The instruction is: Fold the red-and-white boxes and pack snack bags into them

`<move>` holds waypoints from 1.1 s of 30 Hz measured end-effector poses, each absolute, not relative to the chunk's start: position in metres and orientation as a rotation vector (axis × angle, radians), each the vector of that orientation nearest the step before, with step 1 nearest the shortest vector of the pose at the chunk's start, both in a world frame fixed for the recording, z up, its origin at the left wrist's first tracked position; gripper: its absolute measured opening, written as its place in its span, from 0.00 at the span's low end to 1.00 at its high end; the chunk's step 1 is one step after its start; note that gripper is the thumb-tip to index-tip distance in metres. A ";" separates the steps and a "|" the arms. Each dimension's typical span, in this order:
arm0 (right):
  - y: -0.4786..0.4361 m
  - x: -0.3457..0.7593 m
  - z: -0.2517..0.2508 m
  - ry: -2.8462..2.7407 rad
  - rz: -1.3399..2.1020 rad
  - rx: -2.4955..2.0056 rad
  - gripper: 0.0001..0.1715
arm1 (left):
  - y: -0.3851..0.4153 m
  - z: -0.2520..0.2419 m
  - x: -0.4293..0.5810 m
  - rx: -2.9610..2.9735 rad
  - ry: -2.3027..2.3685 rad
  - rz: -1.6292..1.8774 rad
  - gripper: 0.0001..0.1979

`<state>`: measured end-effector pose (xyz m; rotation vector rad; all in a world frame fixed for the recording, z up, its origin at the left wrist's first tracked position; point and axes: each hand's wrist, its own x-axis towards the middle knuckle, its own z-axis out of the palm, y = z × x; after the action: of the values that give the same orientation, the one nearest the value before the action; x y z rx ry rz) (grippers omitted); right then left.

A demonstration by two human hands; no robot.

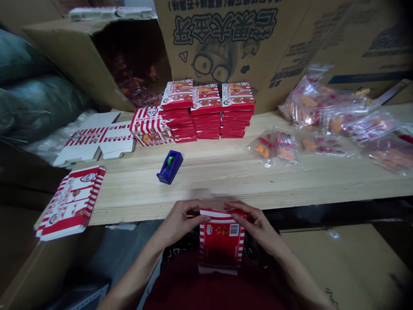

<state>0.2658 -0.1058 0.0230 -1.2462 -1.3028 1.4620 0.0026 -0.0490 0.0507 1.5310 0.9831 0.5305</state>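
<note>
A red and white striped carton (222, 243) with a barcode on its face is held upright at the table's front edge. My left hand (185, 219) pinches its upper left corner, thumb on the near face. At the upper right corner, my right hand (250, 219) grips it the same way, thumb beside the barcode. A white flap sticks out at the carton's lower end. Whether anything is inside cannot be seen. Beyond the hands, a blue tape dispenser (170, 167) with a green core lies on the wooden table (206, 172).
Stacked small red boxes (206, 112) stand at the back beside a larger striped box (150, 127). Flat cartons (72, 202) lie at left, with unfolded ones (97, 135) behind. Clear bags (275, 146) of small items lie at right. An open cardboard box (93, 60) stands back left.
</note>
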 end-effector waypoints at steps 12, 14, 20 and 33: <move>-0.107 0.261 0.028 -1.403 1.447 -1.264 0.19 | -0.050 0.058 0.007 1.596 1.066 0.512 0.16; -0.107 0.260 0.028 -1.406 1.411 -1.296 0.20 | -0.049 0.060 0.008 1.673 1.040 0.528 0.15; -0.106 0.261 0.023 -1.418 1.397 -1.301 0.21 | -0.054 0.064 0.004 1.959 0.939 0.557 0.17; -0.107 0.269 0.032 -0.667 2.065 -1.097 0.20 | -0.078 0.064 -0.005 2.234 0.804 0.645 0.20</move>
<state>0.2687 -0.1066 0.0319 -1.0973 -0.6670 2.0647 -0.0051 -0.0784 0.0642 2.2338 0.8040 0.6448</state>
